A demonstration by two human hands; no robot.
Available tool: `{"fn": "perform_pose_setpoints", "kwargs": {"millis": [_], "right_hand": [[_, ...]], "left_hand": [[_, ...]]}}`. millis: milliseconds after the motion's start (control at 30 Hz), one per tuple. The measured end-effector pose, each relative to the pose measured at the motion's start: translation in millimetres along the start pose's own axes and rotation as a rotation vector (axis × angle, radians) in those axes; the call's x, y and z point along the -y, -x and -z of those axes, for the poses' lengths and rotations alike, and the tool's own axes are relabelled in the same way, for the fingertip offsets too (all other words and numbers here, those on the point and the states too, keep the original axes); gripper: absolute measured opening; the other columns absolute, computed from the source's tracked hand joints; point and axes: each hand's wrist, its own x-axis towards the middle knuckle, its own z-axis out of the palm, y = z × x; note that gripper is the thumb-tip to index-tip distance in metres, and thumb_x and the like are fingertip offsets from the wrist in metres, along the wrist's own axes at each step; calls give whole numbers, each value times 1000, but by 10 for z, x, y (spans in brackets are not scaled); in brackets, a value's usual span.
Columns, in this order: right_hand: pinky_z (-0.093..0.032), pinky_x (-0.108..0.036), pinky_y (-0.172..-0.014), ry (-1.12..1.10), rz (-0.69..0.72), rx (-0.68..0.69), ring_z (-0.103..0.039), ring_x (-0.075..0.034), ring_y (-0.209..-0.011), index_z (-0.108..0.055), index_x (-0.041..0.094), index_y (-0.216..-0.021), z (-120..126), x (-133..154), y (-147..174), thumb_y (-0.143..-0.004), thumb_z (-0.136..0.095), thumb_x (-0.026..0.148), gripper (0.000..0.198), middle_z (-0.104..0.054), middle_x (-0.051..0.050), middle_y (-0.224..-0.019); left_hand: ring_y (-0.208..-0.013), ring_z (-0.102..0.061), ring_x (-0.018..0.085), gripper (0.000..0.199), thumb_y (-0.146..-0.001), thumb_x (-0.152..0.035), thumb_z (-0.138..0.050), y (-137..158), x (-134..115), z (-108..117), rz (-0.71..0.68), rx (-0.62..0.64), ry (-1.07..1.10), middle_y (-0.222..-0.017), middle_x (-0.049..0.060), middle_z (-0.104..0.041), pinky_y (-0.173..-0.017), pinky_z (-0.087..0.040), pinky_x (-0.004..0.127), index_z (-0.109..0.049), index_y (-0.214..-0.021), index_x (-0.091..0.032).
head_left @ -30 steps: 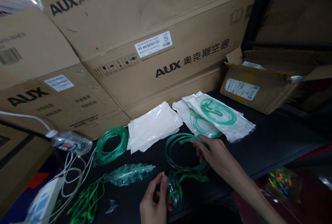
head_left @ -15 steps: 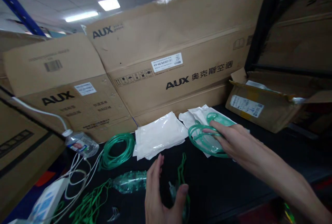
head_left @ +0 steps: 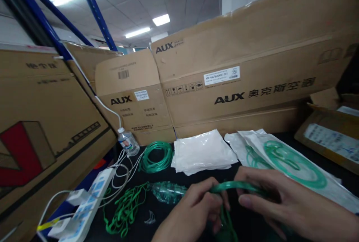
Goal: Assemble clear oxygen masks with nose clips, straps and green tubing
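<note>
My left hand (head_left: pixel 193 206) is closed around one end of a green tubing coil (head_left: pixel 235 186) low in the view. My right hand (head_left: pixel 276 199) grips the coil's other side, fingers curled over it. Much of the coil is hidden behind my fingers. Below my left hand hangs or lies green cord (head_left: pixel 227 221), partly covered. To the left, another coil of green tubing (head_left: pixel 157 156) rests on the black table, with clear green plastic pieces (head_left: pixel 168 191), a tangle of green elastic cords (head_left: pixel 126 208) and small metal strips (head_left: pixel 150 217) in front of it.
White plastic bags (head_left: pixel 203 152) lie at the back; more bags (head_left: pixel 294 160) with green tubing inside lie right. A power strip (head_left: pixel 86 204), white cables and a bottle (head_left: pixel 128 142) stand left. Cardboard panels (head_left: pixel 241 66) wall the back, and an open carton (head_left: pixel 331 133) sits at right.
My right hand has brought the tubing coil from above the bags towards the front. My left hand, open before, has closed on it. The camera has turned left.
</note>
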Motion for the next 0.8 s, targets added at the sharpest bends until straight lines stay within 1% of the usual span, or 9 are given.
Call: {"fn": "perform_pose_setpoints", "kwargs": {"millis": [67, 133, 167, 300, 367, 467, 567, 667, 800], "right_hand": [[-45, -25, -42, -283, -41, 62, -49, -11, -45, -72, 26, -95, -113, -75, -115, -90, -67, 62, 36, -61, 0, -74], [-49, -24, -43, -529, -12, 2, -34, -8, -44, -70, 23, -90, -297, -201, -284, -89, -68, 64, 40, -40, 7, -60], [-51, -25, -45, -644, -19, -15, -31, -8, -45, -70, 22, -88, -400, -267, -378, -87, -72, 63, 41, -37, 9, -59], [-61, -35, -73, -911, -36, -50, -57, -12, -63, -69, 19, -98, -705, -399, -787, -81, -78, 62, 47, -56, 3, -71], [-61, -40, -82, -932, -37, -43, -67, -17, -78, -66, 19, -105, -751, -366, -1038, -87, -73, 60, 45, -65, -2, -83], [-61, -37, -74, -896, -41, -64, -70, -18, -81, -62, 18, -115, -764, -253, -1501, -100, -62, 47, 33, -69, -3, -93], [-61, -37, -75, -792, -83, -84, -70, -19, -88, -62, 17, -124, -828, -128, -1972, -102, -63, 40, 33, -69, -7, -111], [-61, -42, -83, -661, -50, -146, -70, -23, -100, -63, 17, -128, -962, -21, -2286, -100, -66, 37, 34, -67, -9, -123], [-59, -47, -92, -488, 84, -244, -67, -26, -110, -63, 19, -130, -1054, -4, -2293, -100, -66, 35, 34, -64, -10, -132]], "left_hand": [[-54, -34, 8, 35, -91, -53, -60, 26, 63, 96, 9, -25, 120, -66, -8, -39, -52, -35, 20, -58, -85, -19], [-53, -29, 8, 49, -89, -67, -61, 7, 117, 226, 2, -117, 125, -66, -9, -35, -47, -32, 18, -59, -87, -18], [-53, -28, 7, 52, -88, -69, -61, -17, 139, 313, -4, -187, 120, -66, -9, -35, -46, -31, 18, -59, -89, -17], [-49, -22, 5, 56, -80, -69, -71, -160, 147, 843, -44, -490, 105, -62, -12, -32, -42, -25, 16, -58, -86, -16], [-47, -21, 4, 54, -81, -67, -73, -231, 100, 1194, -71, -588, 69, -62, -13, -29, -42, -23, 15, -57, -87, -16], [-45, -28, 4, 42, -96, -56, -62, -329, 26, 1714, -78, -736, -25, -62, -12, -34, -44, -31, 16, -61, -96, -14], [-53, -50, 8, 29, -103, -42, -57, -430, 1, 2118, -41, -874, -160, -76, -4, -58, -51, -47, 22, -64, -106, -15], [-81, -69, 17, 28, -101, -38, -63, -517, 20, 2372, -5, -989, -329, -107, 6, -70, -70, -60, 34, -65, -118, -16], [-109, -68, 26, 30, -98, -35, -68, -445, 95, 2504, -34, -1084, -594, -124, 9, -69, -94, -57, 49, -66, -121, -16]]}}
